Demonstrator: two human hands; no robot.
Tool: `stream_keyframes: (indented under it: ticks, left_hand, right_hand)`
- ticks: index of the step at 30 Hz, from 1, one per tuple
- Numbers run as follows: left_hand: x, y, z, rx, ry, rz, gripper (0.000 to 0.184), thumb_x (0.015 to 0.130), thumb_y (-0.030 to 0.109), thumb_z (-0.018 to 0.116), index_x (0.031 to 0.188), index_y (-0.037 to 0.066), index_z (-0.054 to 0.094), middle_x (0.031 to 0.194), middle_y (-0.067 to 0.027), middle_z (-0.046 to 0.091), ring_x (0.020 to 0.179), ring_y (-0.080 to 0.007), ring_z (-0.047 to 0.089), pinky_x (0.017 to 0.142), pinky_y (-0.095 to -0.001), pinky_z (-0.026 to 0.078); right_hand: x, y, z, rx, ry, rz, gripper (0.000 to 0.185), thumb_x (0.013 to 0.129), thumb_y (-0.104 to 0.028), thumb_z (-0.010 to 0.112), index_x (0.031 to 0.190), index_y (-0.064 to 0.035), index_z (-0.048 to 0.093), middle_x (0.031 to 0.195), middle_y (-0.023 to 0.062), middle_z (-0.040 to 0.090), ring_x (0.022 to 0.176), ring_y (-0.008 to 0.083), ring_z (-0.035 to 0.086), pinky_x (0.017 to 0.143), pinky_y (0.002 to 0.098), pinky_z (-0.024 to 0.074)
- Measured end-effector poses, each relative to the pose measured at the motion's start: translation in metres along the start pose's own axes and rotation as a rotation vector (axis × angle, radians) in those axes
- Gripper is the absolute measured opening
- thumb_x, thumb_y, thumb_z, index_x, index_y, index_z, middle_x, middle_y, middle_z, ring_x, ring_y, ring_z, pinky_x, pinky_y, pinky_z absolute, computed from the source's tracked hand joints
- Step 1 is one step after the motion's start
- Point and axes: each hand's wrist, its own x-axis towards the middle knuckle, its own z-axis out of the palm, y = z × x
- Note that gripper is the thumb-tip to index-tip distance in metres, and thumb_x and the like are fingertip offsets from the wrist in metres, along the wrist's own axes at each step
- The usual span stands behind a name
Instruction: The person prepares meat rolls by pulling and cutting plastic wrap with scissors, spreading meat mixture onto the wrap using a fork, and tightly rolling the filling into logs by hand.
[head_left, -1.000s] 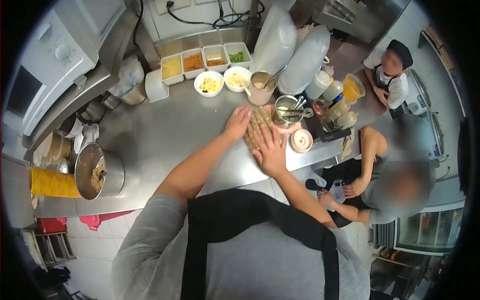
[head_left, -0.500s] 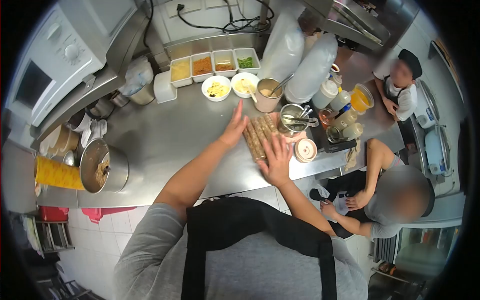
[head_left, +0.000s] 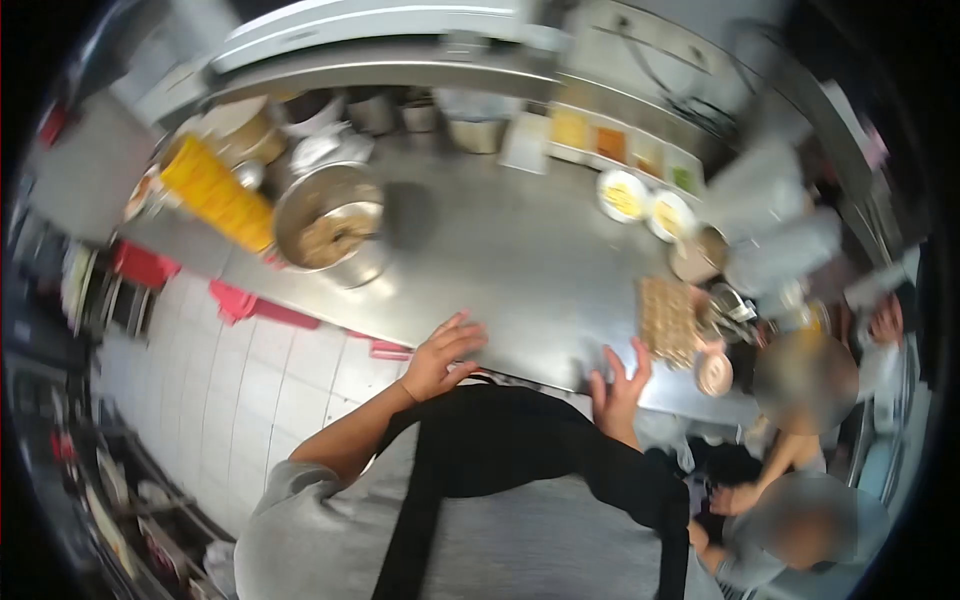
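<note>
My left hand [head_left: 441, 357] is over the front edge of the steel counter [head_left: 480, 255], with its fingers spread and nothing in them. Farther right, my right hand [head_left: 621, 388] is also open and empty at the counter's edge. Just beyond it lies a flat row of brownish, speckled rolls [head_left: 665, 322] that look wrapped in clear plastic, apart from my fingers. To the left of my left hand stands a metal pot [head_left: 357, 268] holding a brown, mushy mixture [head_left: 328, 240], with a utensil partly visible inside.
A yellow patterned roll or bag [head_left: 215, 192] lies left of the pot. Two white bowls [head_left: 624, 196] of yellow food stand near several white tubs at the back. Right of the rolls are a utensil container [head_left: 732, 305] and a pink-white lid [head_left: 714, 374]. People are at the right.
Both hands have lifted off the rolls and drawn back to the counter's front edge. The view has swung left, so the pot sits nearer the middle and the rolls farther right.
</note>
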Motion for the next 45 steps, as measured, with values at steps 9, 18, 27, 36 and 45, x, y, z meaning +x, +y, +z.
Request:
stream_keyframes:
  ticks: [9,18,27,36,45]
  left_hand:
    - [0.008,-0.057,-0.349,1.078,0.875,0.121,0.065,0.077,0.021,0.076,0.132,0.002,0.047,0.132,-0.0186,0.049,0.124,-0.0352,0.043,0.106,-0.0459,0.031]
    - [0.049,-0.167,-0.483,1.171,0.576,-0.184,0.045,0.089,0.046,0.06,0.11,0.007,0.066,0.096,-0.0157,0.069,0.082,-0.037,0.066,0.067,-0.0456,0.052]
    - [0.009,-0.138,-0.516,1.229,0.753,-0.016,0.04,0.083,0.043,0.07,0.093,0.004,0.068,0.085,-0.0147,0.069,0.074,-0.0332,0.065,0.063,-0.0381,0.052]
    - [-0.101,0.05,-0.534,0.749,0.913,0.231,0.026,0.086,0.007,0.071,0.106,-0.009,0.065,0.104,-0.0176,0.067,0.086,-0.0232,0.064,0.077,-0.033,0.054]
    - [-0.029,0.125,-0.279,0.304,1.026,0.299,0.024,0.084,0.019,0.068,0.091,-0.003,0.063,0.088,-0.0127,0.064,0.082,-0.0225,0.06,0.078,-0.0354,0.047]
  right_hand:
    - [0.02,-0.108,0.125,0.253,-0.044,0.078,0.032,0.083,-0.016,0.064,0.114,-0.009,0.062,0.138,0.0218,0.037,0.124,0.0386,0.038,0.101,0.0462,0.0352]
    - [0.009,-0.145,0.163,0.021,0.119,0.138,0.036,0.082,-0.021,0.07,0.115,-0.0092,0.061,0.128,0.0194,0.045,0.119,0.038,0.044,0.1,0.0443,0.0399]
    - [0.013,-0.144,0.15,0.177,0.106,0.29,0.037,0.085,-0.025,0.067,0.117,-0.0081,0.059,0.125,0.0193,0.048,0.117,0.0376,0.047,0.1,0.043,0.0401]
    - [0.037,-0.177,0.131,0.515,-0.147,0.328,0.038,0.087,-0.02,0.066,0.12,-0.0048,0.056,0.109,0.0134,0.06,0.105,0.0262,0.057,0.089,0.0368,0.0468]
    - [0.034,-0.184,0.055,1.986,-0.56,0.811,0.052,0.101,-0.042,0.038,0.136,-0.0037,0.041,0.129,0.0154,0.054,0.121,0.026,0.052,0.102,0.0397,0.0383]
